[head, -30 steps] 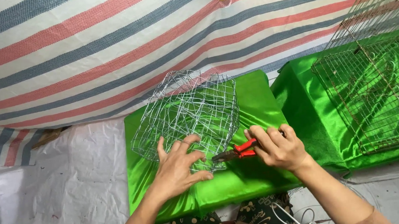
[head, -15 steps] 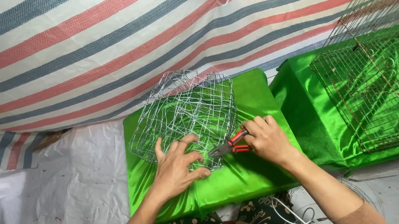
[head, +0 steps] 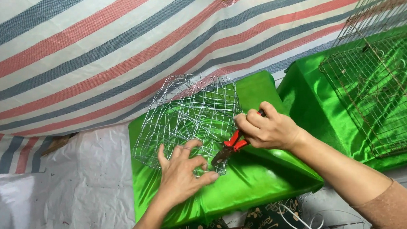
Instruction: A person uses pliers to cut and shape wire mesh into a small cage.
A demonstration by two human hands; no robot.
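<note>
Silvery wire mesh, bent into a rough open-sided cage (head: 190,115), lies on a counter draped in shiny green satin cloth (head: 260,180), towards the cloth's left and middle part. The left hand (head: 183,174) lies flat on the near lower edge of the mesh, fingers spread and open, pressing the wire down against the cloth; it grips nothing. The right hand (head: 269,128) is closed around the red handles of a pair of pliers (head: 229,147), whose dark nose points down and left and meets the mesh at its lower right corner, just beside the left hand's fingertips. Whether the nose actually pinches a wire there cannot be told. The right forearm comes in from the lower right, with a brownish sleeve (head: 394,207) at the frame's edge. To the right stands a second green-covered block (head: 320,106), well apart from the hands, bearing a darker, rusty-looking wire cage (head: 383,90). Behind everything hangs a woven tarpaulin (head: 120,49) striped in white, red and blue-grey. At lower left lies a white plastic sheet (head: 71,191), and white cable (head: 302,219) shows at the bottom edge below the cloth.
</note>
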